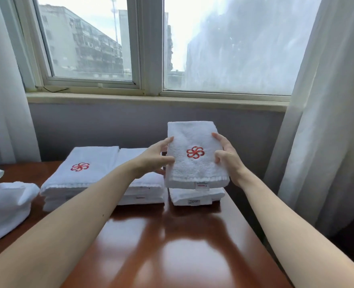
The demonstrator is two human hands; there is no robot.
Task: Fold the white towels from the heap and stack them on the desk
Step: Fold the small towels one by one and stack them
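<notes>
A small folded white towel point(194, 169) with a red flower logo is held tilted, its near edge just above another folded small towel point(194, 198) at the desk's far right. My left hand point(157, 156) grips its left edge, thumb on top and fingers underneath. My right hand point(227, 154) grips its right edge the same way. A stack of larger folded towels point(80, 179) with the same red logo lies to the left, with a second folded stack point(145, 188) beside it. The loose heap of white towels point(3, 206) spreads over the desk's left end.
The glossy brown wooden desk point(172, 246) stands under a window sill point(151, 99). White curtains hang at the left point(3, 90) and at the right point(326, 121), the right one close to the desk's corner.
</notes>
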